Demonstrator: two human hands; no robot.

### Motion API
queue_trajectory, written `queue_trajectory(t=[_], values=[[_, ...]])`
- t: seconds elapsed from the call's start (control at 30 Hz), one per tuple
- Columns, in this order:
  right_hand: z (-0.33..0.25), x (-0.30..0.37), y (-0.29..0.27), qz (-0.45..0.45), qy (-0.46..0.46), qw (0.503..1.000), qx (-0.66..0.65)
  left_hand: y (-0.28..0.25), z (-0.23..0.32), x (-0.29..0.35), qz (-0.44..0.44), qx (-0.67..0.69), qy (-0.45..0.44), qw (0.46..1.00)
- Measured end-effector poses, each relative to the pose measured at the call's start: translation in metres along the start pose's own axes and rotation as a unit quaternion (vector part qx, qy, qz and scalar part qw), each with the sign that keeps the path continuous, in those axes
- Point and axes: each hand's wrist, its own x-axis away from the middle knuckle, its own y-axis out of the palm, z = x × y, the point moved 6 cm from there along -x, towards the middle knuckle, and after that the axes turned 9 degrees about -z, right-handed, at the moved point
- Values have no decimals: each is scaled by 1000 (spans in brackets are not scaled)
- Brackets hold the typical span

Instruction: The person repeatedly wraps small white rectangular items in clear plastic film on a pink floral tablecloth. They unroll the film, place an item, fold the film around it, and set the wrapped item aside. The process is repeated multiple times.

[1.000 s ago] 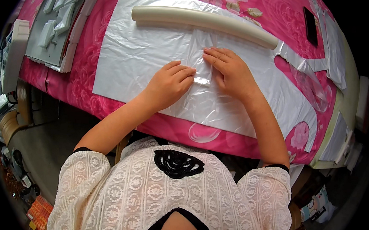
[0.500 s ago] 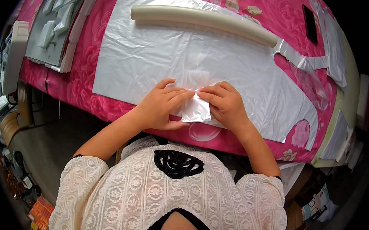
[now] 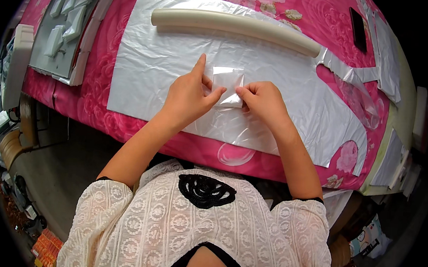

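A small, flat, shiny white plastic packet (image 3: 229,79), roughly square, lies over the large white plastic sheet (image 3: 148,74). My right hand (image 3: 265,100) pinches the packet's right edge between thumb and fingertips. On the other side, my left hand (image 3: 189,94) has its index finger stretched away from me and its thumb spread, with the thumb tip over the packet's lower left part. Another left fingertip comes close to the packet's left edge; the remaining left fingers are mostly hidden.
A long cream tube (image 3: 231,24) lies across the sheet's far side. At the left, several white packets (image 3: 74,22) rest on a grey board (image 3: 40,57). A dark phone-like slab (image 3: 357,29) and crumpled clear plastic (image 3: 365,102) lie right, on the pink floral cloth (image 3: 103,83).
Both hands and the packet have moved away from me, from the sheet's near edge toward its middle. The packet now shows flat and square, and my left index finger has straightened out.
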Motion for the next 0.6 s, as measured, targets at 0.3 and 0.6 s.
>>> queue_trajectory(t=[0.3, 0.6], values=[[4, -13, 0, -50, 15, 998, -31, 42, 22, 12, 66, -315, 267, 908], [-3, 1, -1, 22, -18, 999, 37, 58, 1, -1, 37, -291, 237, 926]])
